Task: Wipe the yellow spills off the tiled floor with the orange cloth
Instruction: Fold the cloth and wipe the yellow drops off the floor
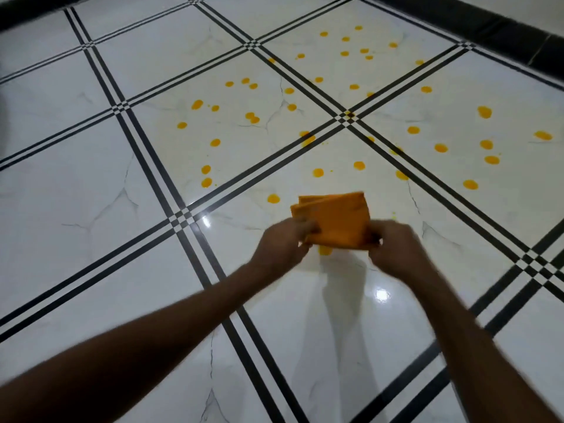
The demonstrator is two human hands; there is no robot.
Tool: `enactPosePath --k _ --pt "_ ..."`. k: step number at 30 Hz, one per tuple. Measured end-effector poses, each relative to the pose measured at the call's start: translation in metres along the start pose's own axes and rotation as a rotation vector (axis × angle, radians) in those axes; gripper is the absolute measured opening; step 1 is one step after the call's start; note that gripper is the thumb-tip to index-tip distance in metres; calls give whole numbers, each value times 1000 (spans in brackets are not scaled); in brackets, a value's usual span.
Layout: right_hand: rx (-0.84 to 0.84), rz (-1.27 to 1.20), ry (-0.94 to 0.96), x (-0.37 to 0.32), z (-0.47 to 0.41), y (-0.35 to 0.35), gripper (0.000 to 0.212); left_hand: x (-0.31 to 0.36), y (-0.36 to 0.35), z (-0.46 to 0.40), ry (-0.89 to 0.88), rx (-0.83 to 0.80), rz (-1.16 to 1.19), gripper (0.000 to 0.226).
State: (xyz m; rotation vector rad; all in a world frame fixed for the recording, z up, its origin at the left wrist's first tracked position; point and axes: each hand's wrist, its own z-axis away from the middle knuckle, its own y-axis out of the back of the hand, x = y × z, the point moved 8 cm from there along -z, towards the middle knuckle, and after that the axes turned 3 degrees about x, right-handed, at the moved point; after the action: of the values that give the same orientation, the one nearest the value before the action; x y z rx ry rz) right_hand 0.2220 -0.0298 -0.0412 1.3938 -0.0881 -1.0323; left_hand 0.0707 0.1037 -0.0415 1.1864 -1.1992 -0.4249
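Observation:
A folded orange cloth (334, 219) hangs above the white tiled floor (91, 184), held between both hands. My left hand (282, 244) grips its left edge and my right hand (396, 250) grips its right edge. Several yellow spills (251, 117) dot the tiles beyond the cloth, spreading from the middle to the far right. One drop (273, 198) lies just left of the cloth and another (325, 251) shows below it between my hands. The image is slightly blurred by motion.
Black double lines (171, 190) cross the floor in a grid. A dark skirting edge (494, 29) runs along the far right and top. Bright light reflections (381, 296) glint on the glossy tiles near my arms.

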Motion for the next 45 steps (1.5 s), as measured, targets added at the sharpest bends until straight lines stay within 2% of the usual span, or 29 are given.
enactPosePath --k 1,3,4,6,9,11,13,16,17,20,21,22,24,27,29,31,33,34,36,38,39,41,43,44,45 --pt "-41 81 -35 9 10 -30 34 -8 -26 15 5 -137 -54 31" --pt "30 199 -18 11 21 -65 28 -25 -59 37 10 -329 -120 34" --pt "99 207 29 4 19 -78 24 -32 -62 40 14 -328 -151 34" --pt "229 222 165 -17 4 -95 27 -52 -48 35 112 -181 -136 31" --pt "75 413 295 -28 -38 -136 62 -93 -23 35 320 43 -88 33" --pt "10 443 310 -13 -52 -148 69 -118 -22 42 389 14 -175 51" --pt "92 380 198 7 -45 -142 70 -145 -24 50 425 -49 -263 67" --pt "222 333 -88 9 -3 -149 80 -172 -25 62 462 -84 -298 76" --pt "220 324 -67 -6 7 -160 83 -176 -26 63 467 -81 -277 77" --pt "121 364 296 -59 -27 -185 84 -186 -19 61 517 -8 -142 76" --pt "89 378 340 -60 -53 -182 83 -189 -16 59 511 7 -124 74" --pt "104 399 322 -52 -80 -171 82 -192 -15 57 490 3 -130 74" --pt "199 410 141 -19 -109 -142 80 -197 -15 58 441 -51 -176 76" --pt "303 352 -54 -9 -60 -143 83 -198 -15 64 431 -76 -140 72" --pt "270 324 43 -39 -2 -173 87 -198 -10 66 438 -46 -75 66" --pt "163 324 272 -68 13 -198 88 -199 -9 67 428 -61 -62 63" --pt "104 380 447 -77 -35 -196 85 -202 -7 66 401 -86 -102 64" --pt "108 409 451 -70 -67 -185 83 -205 -6 65 385 -89 -136 67" --pt "200 403 245 -37 -119 -147 81 -214 -5 67 389 -90 -191 77" --pt "301 364 4 -26 -112 -139 83 -222 -5 72 434 -104 -201 85" --pt "317 370 -9 -40 -93 -151 84 -224 -6 74 448 -113 -195 88" --pt "206 364 212 -88 -60 -186 86 -226 -6 73 462 -130 -172 89" --pt "69 393 524 -124 -78 -208 84 -228 -6 72 475 -157 -153 90" --pt "44 411 612 -131 -104 -207 82 -229 -7 72 477 -170 -147 91" --pt "41 422 608 -126 -134 -197 81 -229 -8 70 464 -178 -150 92"
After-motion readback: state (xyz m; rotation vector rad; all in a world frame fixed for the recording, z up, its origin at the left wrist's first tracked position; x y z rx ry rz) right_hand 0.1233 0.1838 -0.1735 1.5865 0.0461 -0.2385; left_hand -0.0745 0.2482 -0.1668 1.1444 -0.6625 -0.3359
